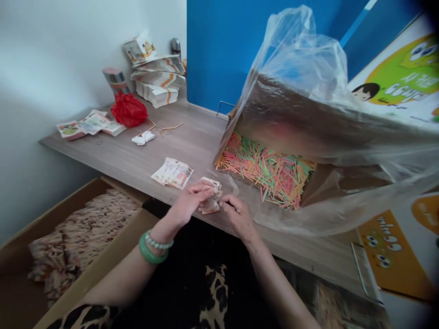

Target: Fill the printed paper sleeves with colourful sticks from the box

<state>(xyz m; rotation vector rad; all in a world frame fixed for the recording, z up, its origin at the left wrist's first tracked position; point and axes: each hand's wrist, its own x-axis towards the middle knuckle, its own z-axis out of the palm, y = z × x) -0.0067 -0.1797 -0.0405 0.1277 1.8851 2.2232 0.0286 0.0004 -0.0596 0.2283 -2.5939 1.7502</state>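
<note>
With fingers extended, the left hand (190, 199) is laid over packets (211, 206) at the near table (192, 137) edge, perhaps for steadying; the right hand (239, 217) is curled alongside. Pinching by either cannot be told. Coloured sticks (267, 167) are kept right, apparently for reach.

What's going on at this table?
A person's left hand is over small printed packets near the edge of the table; the right hand is at their right side. More packets lie to the left. Coloured sticks fill an opened, plastic-lined container on the right. A cardboard box stands lower left.
</note>
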